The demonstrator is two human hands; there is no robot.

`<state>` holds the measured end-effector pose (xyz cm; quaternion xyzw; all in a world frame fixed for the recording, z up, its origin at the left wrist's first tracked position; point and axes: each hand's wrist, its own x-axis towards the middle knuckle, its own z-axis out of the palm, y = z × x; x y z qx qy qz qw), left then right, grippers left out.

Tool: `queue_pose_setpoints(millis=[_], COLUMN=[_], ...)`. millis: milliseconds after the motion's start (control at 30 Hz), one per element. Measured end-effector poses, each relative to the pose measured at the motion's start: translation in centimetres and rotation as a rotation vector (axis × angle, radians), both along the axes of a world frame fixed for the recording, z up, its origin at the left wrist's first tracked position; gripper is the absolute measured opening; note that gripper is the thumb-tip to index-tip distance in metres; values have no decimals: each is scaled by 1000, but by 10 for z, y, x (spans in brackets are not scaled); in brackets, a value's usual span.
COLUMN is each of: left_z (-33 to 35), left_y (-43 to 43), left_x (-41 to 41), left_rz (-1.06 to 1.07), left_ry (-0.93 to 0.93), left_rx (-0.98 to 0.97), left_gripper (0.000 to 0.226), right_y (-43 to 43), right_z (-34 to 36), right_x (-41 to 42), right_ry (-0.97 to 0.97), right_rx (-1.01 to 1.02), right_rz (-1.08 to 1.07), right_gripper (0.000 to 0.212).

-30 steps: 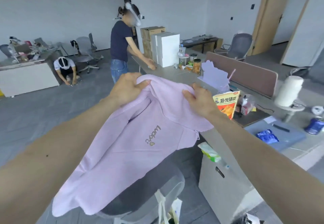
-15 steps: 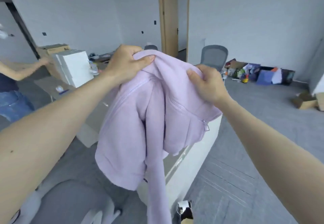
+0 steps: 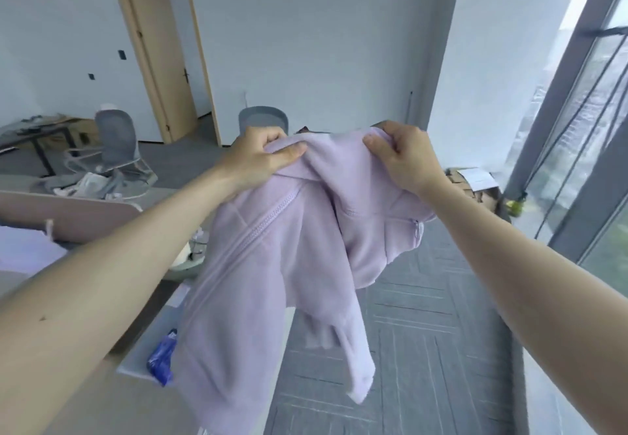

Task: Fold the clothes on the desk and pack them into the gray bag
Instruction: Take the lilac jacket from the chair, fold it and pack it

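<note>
Though behind hoodie, desk beside carpet.

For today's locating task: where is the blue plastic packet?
Head view, lower left: blue plastic packet on the grey desk mat, beside the hanging lilac zip hoodie.

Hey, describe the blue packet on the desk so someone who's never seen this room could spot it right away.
Start at the desk along the lower left and find the pale gray-blue mat lying on it. The blue packet lies on that mat, right beside the hanging lilac zip hoodie, which may hide its right edge. It is the only deep blue, crinkled thing there.
</note>
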<state>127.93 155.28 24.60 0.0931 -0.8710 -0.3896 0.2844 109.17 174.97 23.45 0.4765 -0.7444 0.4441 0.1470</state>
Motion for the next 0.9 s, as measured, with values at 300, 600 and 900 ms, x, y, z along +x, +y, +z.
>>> queue_pose_setpoints(millis=[300, 600, 900], left_z=[-21, -59, -75], left_y=[-56, -138, -261], left_x=[-230, -465, -629], left_rz=[-235, -276, -272], left_ry=[-156, -195, -230], left_rx=[-1, 39, 54], left_gripper=[57, 47, 55], right_y=[-35, -152, -323], right_z=[8, -38, -37], right_x=[-188, -387, -554], right_ry=[55, 148, 214], right_rx=[36, 196, 238], right_rz=[-185, -68, 275], right_gripper=[30, 31, 27])
